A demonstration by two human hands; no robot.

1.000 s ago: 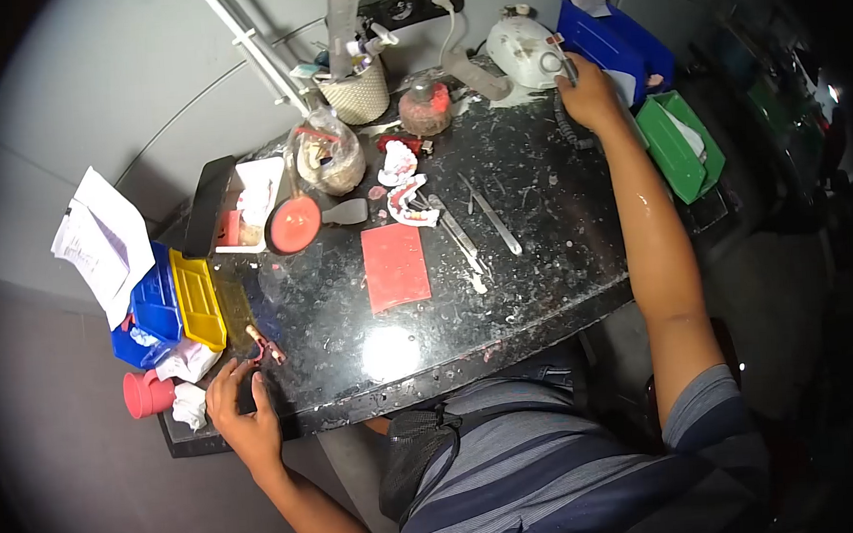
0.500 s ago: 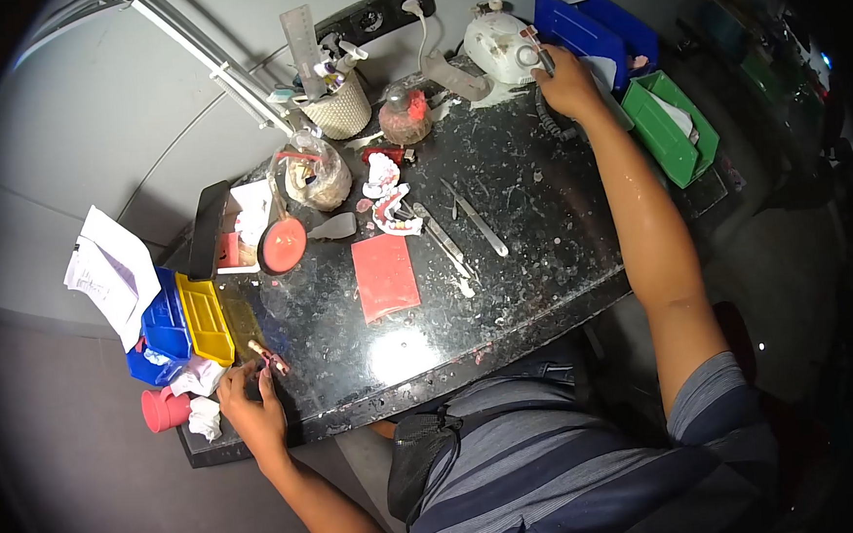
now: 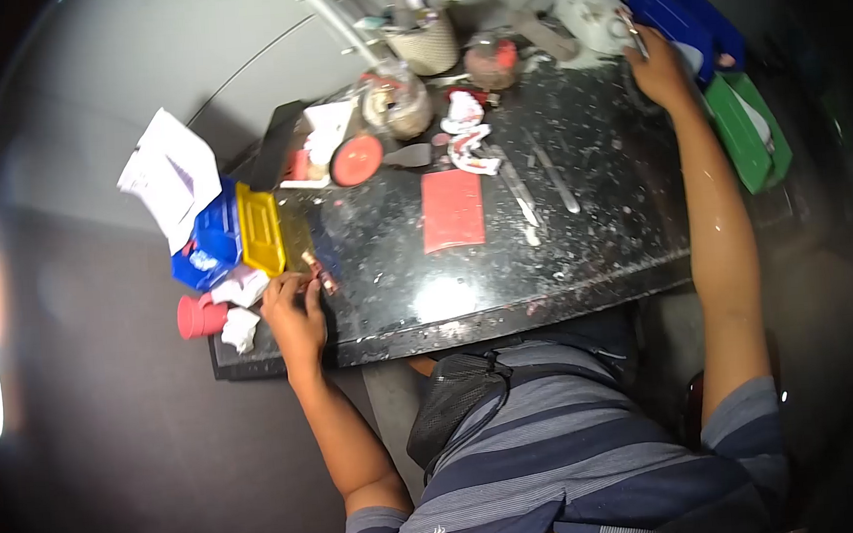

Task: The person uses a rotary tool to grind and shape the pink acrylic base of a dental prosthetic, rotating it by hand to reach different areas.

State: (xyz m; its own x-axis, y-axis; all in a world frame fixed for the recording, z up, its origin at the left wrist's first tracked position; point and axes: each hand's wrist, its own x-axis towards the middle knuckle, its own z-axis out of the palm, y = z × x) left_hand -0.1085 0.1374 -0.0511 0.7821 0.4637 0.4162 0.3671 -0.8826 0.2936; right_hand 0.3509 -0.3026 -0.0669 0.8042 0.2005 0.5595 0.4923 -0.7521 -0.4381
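Note:
My right hand is closed round a slim handpiece at the upper right, beside a white rounded device. At the left of the black worktop, my left hand rests by a small pink and brown piece; its fingers are bent, and whether they grip anything is unclear. A red wax sheet lies in the middle. Above it are two dental models with pink wax, one behind the other. A knife and a metal tool lie to their right.
Yellow and blue bins, a red cup and crumpled tissue stand left. Behind are an open box, a round red wax dish, a jar and a tool cup. A green bin stands right.
The whole view has shifted, so the worktop appears higher and further right. My right hand still holds the handpiece by the white device, and my left hand remains by the small piece.

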